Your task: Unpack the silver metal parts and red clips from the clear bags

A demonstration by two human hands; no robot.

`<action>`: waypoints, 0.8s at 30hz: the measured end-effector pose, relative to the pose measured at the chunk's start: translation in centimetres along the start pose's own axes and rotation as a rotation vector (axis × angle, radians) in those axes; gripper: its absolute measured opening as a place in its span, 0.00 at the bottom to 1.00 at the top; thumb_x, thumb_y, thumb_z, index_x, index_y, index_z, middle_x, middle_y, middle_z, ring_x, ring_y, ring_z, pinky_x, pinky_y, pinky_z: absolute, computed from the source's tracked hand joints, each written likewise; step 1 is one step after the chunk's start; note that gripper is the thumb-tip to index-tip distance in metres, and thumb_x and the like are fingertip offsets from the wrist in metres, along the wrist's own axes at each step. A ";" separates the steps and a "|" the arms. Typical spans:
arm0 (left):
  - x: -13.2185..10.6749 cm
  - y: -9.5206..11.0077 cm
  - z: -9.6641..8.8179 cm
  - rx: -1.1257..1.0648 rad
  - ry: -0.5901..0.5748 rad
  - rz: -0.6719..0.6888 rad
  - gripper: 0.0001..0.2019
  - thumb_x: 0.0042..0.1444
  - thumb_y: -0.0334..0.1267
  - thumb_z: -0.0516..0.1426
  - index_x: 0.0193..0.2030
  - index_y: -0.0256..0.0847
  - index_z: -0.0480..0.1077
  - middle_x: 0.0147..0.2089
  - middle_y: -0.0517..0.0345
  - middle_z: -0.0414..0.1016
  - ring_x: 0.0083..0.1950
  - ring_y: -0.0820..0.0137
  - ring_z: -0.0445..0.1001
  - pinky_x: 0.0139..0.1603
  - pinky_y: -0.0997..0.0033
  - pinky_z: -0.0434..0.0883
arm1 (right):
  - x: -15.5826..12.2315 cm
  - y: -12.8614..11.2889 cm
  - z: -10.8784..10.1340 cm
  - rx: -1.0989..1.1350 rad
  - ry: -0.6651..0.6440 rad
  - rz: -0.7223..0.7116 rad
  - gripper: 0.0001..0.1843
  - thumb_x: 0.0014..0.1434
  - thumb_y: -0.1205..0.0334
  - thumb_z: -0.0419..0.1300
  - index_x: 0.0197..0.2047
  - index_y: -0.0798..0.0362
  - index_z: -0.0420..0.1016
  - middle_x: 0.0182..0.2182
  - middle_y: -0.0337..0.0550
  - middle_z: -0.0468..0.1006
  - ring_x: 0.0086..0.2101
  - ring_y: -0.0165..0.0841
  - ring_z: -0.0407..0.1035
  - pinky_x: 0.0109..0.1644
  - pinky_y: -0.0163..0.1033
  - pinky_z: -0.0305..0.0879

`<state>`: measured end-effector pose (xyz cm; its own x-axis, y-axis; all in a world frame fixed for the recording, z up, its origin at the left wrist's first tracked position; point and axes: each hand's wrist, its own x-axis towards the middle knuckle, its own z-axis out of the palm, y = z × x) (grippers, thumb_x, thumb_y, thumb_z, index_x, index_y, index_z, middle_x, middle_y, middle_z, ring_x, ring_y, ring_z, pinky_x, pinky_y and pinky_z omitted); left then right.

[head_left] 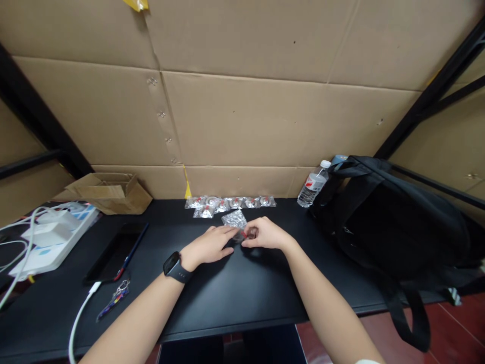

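On the black table, my right hand (pixel 268 233) pinches a small item with a red part (pixel 247 234), partly hidden by the fingers. My left hand (pixel 209 244) lies beside it with fingers stretched out, a dark smartwatch (pixel 175 267) on its wrist. The left fingertips reach the near edge of a clear crinkled plastic bag (pixel 235 218), right by the pinched item. Behind the hands, several small clear packets (pixel 237 202) line the cardboard wall, each with a round pale piece and a red spot. One more packet (pixel 205 211) sits in front of that row.
A water bottle (pixel 313 184) stands at the back right beside a large black bag (pixel 401 222). To the left are a phone (pixel 117 252) on a white cable, a keychain (pixel 114 300), a white power strip (pixel 56 247) and an open cardboard box (pixel 113 193). Cardboard (pixel 246 121) walls the back.
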<state>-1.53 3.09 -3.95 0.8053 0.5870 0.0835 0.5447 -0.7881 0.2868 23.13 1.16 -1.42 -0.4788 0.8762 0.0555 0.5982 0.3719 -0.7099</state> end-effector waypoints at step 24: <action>0.1 0.0 0.0 0.005 -0.043 0.022 0.22 0.62 0.41 0.58 0.64 0.59 0.69 0.72 0.54 0.61 0.73 0.56 0.59 0.66 0.53 0.62 | 1.2 1.8 1.3 -0.081 0.112 -0.049 0.09 0.49 0.73 0.69 0.34 0.55 0.79 0.32 0.39 0.77 0.29 0.28 0.72 0.34 0.31 0.66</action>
<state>-1.43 3.15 -3.97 0.8262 0.5613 0.0483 0.5282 -0.8015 0.2803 22.80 2.44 -3.53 -0.4365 0.8835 0.1699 0.6281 0.4344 -0.6455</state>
